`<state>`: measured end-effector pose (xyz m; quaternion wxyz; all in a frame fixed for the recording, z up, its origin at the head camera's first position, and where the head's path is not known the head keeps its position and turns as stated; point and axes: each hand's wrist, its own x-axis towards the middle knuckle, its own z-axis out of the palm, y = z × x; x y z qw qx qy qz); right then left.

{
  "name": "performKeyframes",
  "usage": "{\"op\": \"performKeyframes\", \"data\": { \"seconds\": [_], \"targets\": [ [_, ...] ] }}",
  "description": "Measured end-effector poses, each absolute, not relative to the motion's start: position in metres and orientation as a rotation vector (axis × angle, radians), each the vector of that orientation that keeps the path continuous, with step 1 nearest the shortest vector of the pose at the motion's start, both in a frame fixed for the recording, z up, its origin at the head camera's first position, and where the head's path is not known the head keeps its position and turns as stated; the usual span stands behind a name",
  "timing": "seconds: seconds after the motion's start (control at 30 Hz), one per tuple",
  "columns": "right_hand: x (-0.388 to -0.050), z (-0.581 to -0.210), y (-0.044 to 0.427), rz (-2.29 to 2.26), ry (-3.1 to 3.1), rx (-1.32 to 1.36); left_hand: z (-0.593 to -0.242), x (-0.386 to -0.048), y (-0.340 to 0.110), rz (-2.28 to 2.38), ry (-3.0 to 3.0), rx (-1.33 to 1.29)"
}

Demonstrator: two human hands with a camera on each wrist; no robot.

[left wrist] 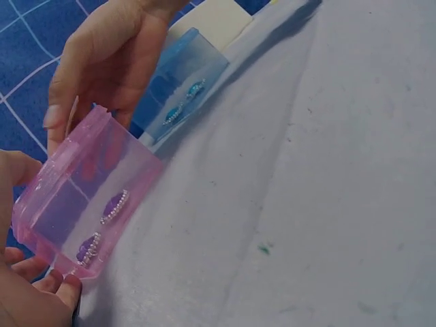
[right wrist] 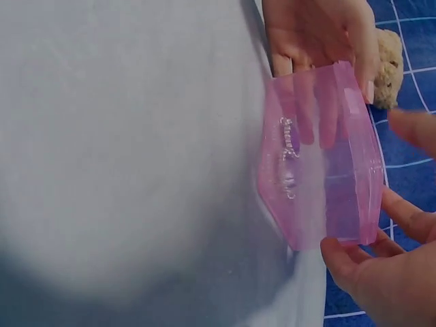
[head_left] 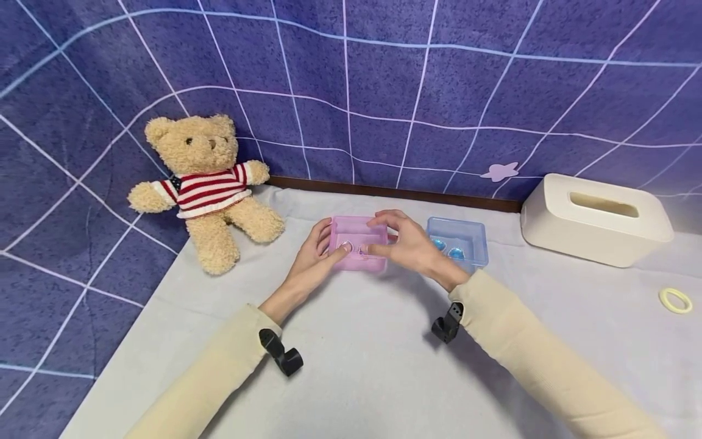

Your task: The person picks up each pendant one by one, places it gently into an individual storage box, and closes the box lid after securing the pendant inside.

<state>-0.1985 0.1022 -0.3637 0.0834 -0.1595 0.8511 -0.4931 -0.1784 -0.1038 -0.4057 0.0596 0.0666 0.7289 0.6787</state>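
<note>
A translucent pink box [head_left: 359, 228] is between both hands at the middle of the table. My left hand [head_left: 309, 263] grips its left side, the thumb along the front. At the right side, my right hand [head_left: 412, 247] holds the box by thumb and lower fingers, while its index finger stands raised off the edge in the right wrist view. Two purple ornaments [left wrist: 114, 206] with silvery beaded edges show through the pink wall. Whether the box touches the cloth, I cannot tell. Close behind the right hand stands a translucent blue box [head_left: 469, 231] containing blue ornaments [head_left: 456, 253].
A teddy bear [head_left: 211, 183] in a striped sweater leans at the back left. A cream tissue box [head_left: 595, 222] stands at the back right, with a pale yellow ring [head_left: 675, 300] in front. White cloth [head_left: 351, 366] covers the table; a blue gridded curtain [head_left: 384, 79] hangs behind.
</note>
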Motion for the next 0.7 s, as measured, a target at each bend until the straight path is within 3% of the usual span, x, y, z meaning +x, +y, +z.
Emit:
{"op": "performKeyframes", "data": {
  "seconds": [0.7],
  "targets": [
    [-0.187, -0.362, 0.103, -1.422, 2.682, -0.598, -0.401, -0.173, -0.106, 2.055, 2.342, 0.181]
  ]
}}
